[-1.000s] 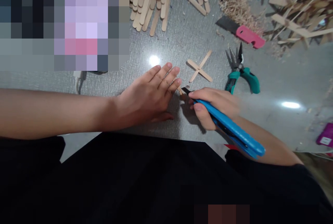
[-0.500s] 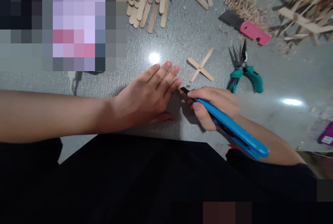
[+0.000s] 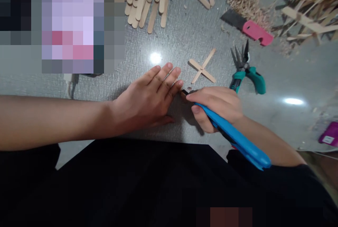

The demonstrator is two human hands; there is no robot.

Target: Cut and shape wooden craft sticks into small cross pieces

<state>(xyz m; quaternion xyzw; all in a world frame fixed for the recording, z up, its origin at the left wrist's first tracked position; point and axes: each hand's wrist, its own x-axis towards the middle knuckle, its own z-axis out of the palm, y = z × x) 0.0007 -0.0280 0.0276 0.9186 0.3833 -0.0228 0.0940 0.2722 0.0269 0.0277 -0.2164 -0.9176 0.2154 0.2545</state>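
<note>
My left hand (image 3: 150, 95) lies flat on the grey textured table (image 3: 132, 58), palm down with its fingers stretched out. In my right hand (image 3: 216, 105) is a blue utility knife (image 3: 235, 135), its dark blade angled toward my left little finger. At the blade tip a small piece of wood (image 3: 183, 94) shows beside that finger; most of it is hidden by my hands. Just beyond my right hand rests a cross of two wooden craft sticks (image 3: 202, 69).
Pliers with green handles (image 3: 257, 79) lie right of the cross. Behind them are a pink-handled blade (image 3: 257, 32) and wood shavings (image 3: 245, 1). Craft sticks (image 3: 144, 5) are heaped at the back, with stick assemblies (image 3: 303, 19) at the far right. A purple object (image 3: 330, 133) sits near the right edge.
My right hand has tilted the utility knife slightly, its blade tip still close to my left little finger. My left hand stays flat in place; the whole view has shifted a little.
</note>
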